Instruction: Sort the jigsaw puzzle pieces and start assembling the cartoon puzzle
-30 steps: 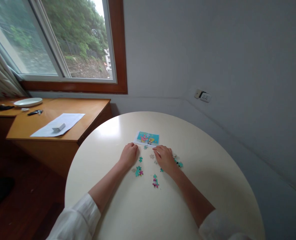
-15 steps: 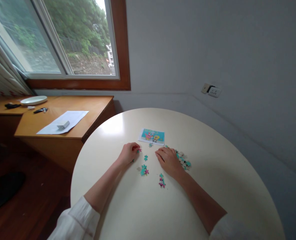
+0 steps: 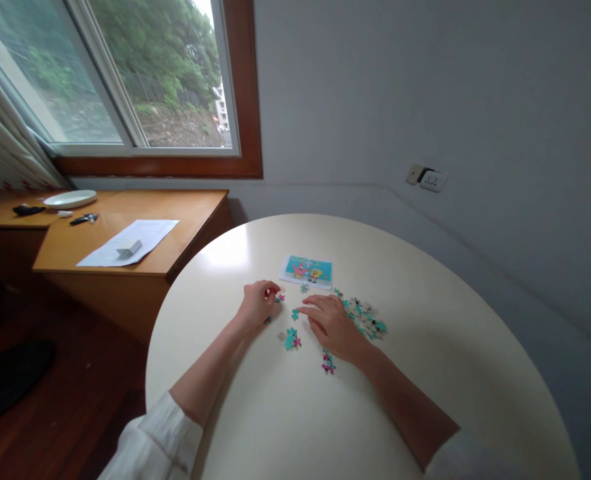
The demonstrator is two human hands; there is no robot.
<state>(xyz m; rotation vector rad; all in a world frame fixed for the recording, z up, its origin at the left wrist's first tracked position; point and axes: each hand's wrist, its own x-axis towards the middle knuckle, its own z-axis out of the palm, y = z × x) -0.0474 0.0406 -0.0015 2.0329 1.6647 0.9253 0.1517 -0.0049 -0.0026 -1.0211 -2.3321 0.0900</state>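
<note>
My left hand [image 3: 258, 304] is closed in a pinch, with a small red puzzle piece [image 3: 268, 293] partly showing between thumb and fingers. Beside its fingertips lies a pink-and-teal piece [image 3: 280, 298]; another dark piece [image 3: 268, 321] is half under the hand. My right hand [image 3: 333, 325] is low over the table, fingers apart, its index fingertip close to a teal puzzle piece [image 3: 295, 314]. Whether it touches that piece I cannot tell. Nearer to me are a joined teal-and-pink cluster [image 3: 292, 339] and a pink-and-teal cluster [image 3: 328, 363]. The right hand partly covers a pile of loose pieces [image 3: 368, 317].
A cartoon picture card [image 3: 307, 271] lies beyond the hands on the round white table [image 3: 285, 420]. One teal piece [image 3: 304, 289] sits just below it. At the left, a wooden desk [image 3: 195, 217] holds paper, a small white box and a white plate.
My right hand has shifted left and its fingers have spread, the index coming close to the teal piece. My left hand has moved up slightly, and red now shows between its fingers.
</note>
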